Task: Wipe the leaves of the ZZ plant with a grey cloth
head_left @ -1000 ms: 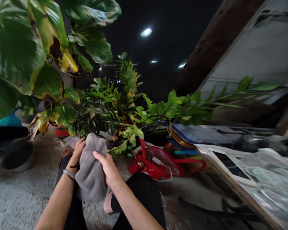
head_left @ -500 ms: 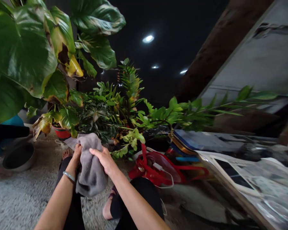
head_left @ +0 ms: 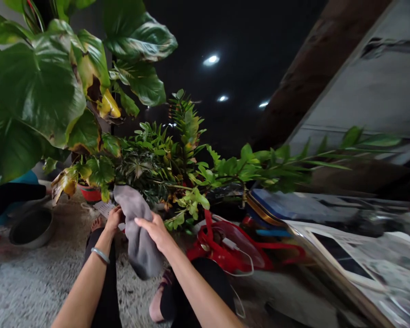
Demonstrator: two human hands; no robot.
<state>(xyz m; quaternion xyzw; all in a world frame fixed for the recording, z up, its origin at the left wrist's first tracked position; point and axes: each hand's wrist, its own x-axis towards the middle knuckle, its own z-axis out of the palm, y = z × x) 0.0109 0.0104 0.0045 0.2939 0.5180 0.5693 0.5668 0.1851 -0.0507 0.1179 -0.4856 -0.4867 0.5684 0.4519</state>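
A soft grey cloth (head_left: 139, 237) hangs in folds between my two hands, above the floor and in front of my knees. My right hand (head_left: 154, 230) grips its right side, with the thumb laid across the front. At the cloth's left edge my left hand (head_left: 114, 220) is closed, its fingertips partly hidden by the cloth; a pale bangle sits on that wrist. Just beyond my left hand is a white printed card (head_left: 104, 208). Whatever lies behind the cloth is hidden.
Potted plants stand ahead, one in a red pot (head_left: 89, 193). A grey basin (head_left: 32, 228) is at the left, by another person's dark sleeve or leg (head_left: 15, 197). To the right are a red bag (head_left: 213, 248) with a white cable and a cluttered table holding a white tablet (head_left: 341, 255).
The cloth has shifted slightly right and now hangs narrower and more bunched. My left hand has moved from its front to its left edge. The view has turned slightly.
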